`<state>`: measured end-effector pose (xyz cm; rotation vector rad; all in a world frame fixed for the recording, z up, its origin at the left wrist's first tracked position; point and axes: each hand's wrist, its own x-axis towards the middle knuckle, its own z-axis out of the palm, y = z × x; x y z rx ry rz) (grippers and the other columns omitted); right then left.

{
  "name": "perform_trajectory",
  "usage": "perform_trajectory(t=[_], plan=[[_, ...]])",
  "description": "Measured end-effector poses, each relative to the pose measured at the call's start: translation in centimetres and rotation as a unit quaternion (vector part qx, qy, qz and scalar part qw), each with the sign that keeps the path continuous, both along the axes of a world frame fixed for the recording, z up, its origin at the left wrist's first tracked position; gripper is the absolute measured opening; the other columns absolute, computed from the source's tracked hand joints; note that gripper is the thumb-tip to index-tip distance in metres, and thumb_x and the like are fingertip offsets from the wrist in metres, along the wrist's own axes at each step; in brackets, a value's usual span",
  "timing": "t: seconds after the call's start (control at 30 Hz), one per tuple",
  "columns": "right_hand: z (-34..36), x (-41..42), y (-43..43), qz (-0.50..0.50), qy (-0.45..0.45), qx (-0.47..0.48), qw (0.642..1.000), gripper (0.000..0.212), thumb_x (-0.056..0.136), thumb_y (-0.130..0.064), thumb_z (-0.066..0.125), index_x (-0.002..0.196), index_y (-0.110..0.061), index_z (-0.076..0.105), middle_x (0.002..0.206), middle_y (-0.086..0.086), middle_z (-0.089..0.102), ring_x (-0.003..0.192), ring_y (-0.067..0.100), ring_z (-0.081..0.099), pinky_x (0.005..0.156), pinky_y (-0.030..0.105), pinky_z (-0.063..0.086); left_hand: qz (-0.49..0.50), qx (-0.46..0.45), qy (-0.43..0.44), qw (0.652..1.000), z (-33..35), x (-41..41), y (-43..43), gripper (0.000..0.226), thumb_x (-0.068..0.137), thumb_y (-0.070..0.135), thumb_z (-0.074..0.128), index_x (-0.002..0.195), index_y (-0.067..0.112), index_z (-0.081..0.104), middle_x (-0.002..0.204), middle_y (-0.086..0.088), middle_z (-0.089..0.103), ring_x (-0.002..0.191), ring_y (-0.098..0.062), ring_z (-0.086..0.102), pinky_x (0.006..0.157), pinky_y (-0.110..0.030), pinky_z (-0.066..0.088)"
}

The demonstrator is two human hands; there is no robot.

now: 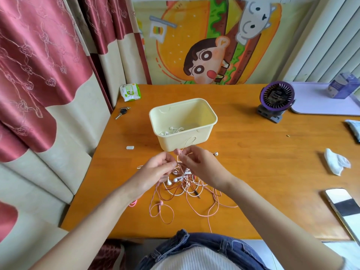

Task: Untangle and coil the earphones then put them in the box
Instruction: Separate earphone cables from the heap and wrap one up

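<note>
Earphones (188,189) tangled under left hand (155,169), right hand (201,164); both pinch cord; box (176,142) just beyond.

The top of the earphone tangle (185,190) is hidden by the left hand (155,170) and right hand (200,164). The phone (342,207) is cut off at the right edge. The gold speck (288,135) cannot be identified.

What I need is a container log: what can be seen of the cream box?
The cream box is rectangular with rounded corners and a lipped rim, plastic-looking, lidless, upright on the orange table. White earphones lie in its near left corner. A cable loop of the tangled earphones, pinched by the left hand and right hand, rises before its near wall; contact unclear.
</note>
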<state>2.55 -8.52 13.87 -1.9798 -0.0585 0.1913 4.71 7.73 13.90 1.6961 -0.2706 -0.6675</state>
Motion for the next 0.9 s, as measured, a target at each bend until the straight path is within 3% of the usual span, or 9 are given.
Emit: perform_trajectory(t=[0.07, 0.13, 0.23, 0.37, 0.5, 0.6, 0.73, 0.9], plan=[[-0.3, 0.1, -0.2, -0.016, 0.025, -0.041, 0.999, 0.023, 0.095, -0.037, 0.047, 0.093, -0.014, 0.052, 0.054, -0.013, 0.060, 0.047, 0.000, 0.050, 0.050, 0.017, 0.038, -0.007, 0.014, -0.007, 1.000, 0.1, 0.1, 0.0, 0.014, 0.097, 0.010, 0.045, 0.084, 0.011, 0.048, 0.054, 0.013, 0.038, 0.050, -0.005, 0.031, 0.047, -0.014, 0.028], [-0.8, 0.2, -0.5, -0.020, 0.028, -0.098, 0.995, 0.023, 0.097, -0.037, 0.042, 0.095, -0.016, 0.051, 0.067, -0.007, 0.063, 0.050, 0.001, 0.051, 0.048, 0.012, 0.037, -0.010, 0.024, -0.012, 1.000, 0.1, 0.3, 0.0, 0.014, 0.097, 0.010, 0.045, 0.084, 0.011, 0.050, 0.058, 0.010, 0.040, 0.050, -0.004, 0.033, 0.048, -0.013, 0.030], [-0.9, 0.2, -0.7, -0.017, 0.001, -0.147, 0.989, 0.024, 0.099, -0.037, 0.037, 0.093, -0.018, 0.051, 0.070, -0.005, 0.060, 0.053, 0.001, 0.048, 0.048, 0.013, 0.035, -0.016, 0.048, -0.024, 0.998, 0.0, 0.5, 0.1, 0.014, 0.097, 0.013, 0.046, 0.084, 0.013, 0.051, 0.062, 0.010, 0.040, 0.054, -0.003, 0.035, 0.051, -0.012, 0.032], [-0.5, 0.5, -1.4, 0.010, -0.025, -0.148, 0.989, 0.022, 0.094, -0.035, 0.052, 0.087, -0.017, 0.063, 0.057, -0.008, 0.047, 0.049, 0.008, 0.039, 0.049, 0.016, 0.033, -0.013, 0.059, -0.028, 0.998, -0.3, 0.7, 0.2, 0.011, 0.097, 0.016, 0.047, 0.089, 0.015, 0.053, 0.061, 0.014, 0.042, 0.053, 0.001, 0.039, 0.054, -0.008, 0.036], [-0.5, 0.7, -2.2, 0.028, -0.035, -0.138, 0.989, 0.016, 0.089, -0.031, 0.061, 0.089, -0.019, 0.072, 0.064, 0.011, 0.059, 0.049, 0.009, 0.037, 0.048, 0.016, 0.030, 0.015, 0.023, -0.045, 0.999, -0.4, 0.8, 0.4, 0.010, 0.095, 0.006, 0.048, 0.096, 0.012, 0.056, 0.069, 0.012, 0.051, 0.057, -0.002, 0.043, 0.053, -0.014, 0.036], [-0.6, 0.7, -2.1, 0.028, -0.043, -0.142, 0.989, 0.017, 0.090, -0.029, 0.059, 0.091, -0.017, 0.071, 0.068, -0.005, 0.061, 0.054, 0.001, 0.046, 0.053, 0.014, 0.034, 0.011, 0.037, -0.069, 0.997, -0.3, 0.9, 0.4, 0.011, 0.094, 0.007, 0.052, 0.099, 0.013, 0.059, 0.073, 0.012, 0.056, 0.059, 0.000, 0.047, 0.054, -0.013, 0.039], [-0.3, 0.7, -2.0, 0.025, -0.029, -0.100, 0.994, 0.015, 0.091, -0.030, 0.057, 0.085, -0.020, 0.066, 0.069, -0.008, 0.062, 0.051, -0.003, 0.048, 0.049, 0.011, 0.033, -0.004, 0.054, -0.071, 0.996, -0.4, 0.7, 0.0, 0.010, 0.094, 0.019, 0.053, 0.099, 0.016, 0.061, 0.057, 0.023, 0.057, 0.056, 0.007, 0.048, 0.056, -0.006, 0.037], [0.0, 0.8, -1.8, 0.036, -0.025, -0.082, 0.996, 0.020, 0.094, -0.027, 0.053, 0.075, -0.028, 0.059, 0.065, -0.013, 0.059, 0.050, -0.003, 0.046, 0.049, 0.011, 0.032, 0.011, 0.028, -0.041, 0.999, -0.7, 0.8, 0.1, 0.011, 0.095, 0.015, 0.052, 0.092, 0.013, 0.063, 0.060, 0.011, 0.054, 0.057, -0.001, 0.048, 0.055, -0.011, 0.038]])
